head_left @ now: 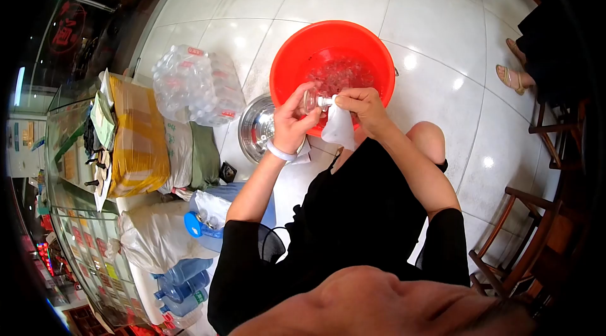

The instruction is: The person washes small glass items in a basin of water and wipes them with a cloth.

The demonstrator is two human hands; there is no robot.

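My left hand (295, 120) is closed round a small clear container (311, 101), which looks like a little glass bottle with its narrow end pointing right. At that narrow end my right hand (367, 108) pinches a white cloth (338, 131), which hangs down below the fingers. Both hands are over the near rim of a large red basin (284, 58). Inside the basin lies a pile of small clear pieces (344, 74), too small to name. Partly behind my left wrist, a shiny metal bowl (254, 129) stands on the floor.
Left of the basin are shrink-wrapped plastic bottles (196, 86) and a taped yellow carton (140, 137). A blue water jug (214, 225) and white sack (154, 235) stand closer. Wooden chairs (527, 235) are at right, near another person's sandalled foot (514, 78).
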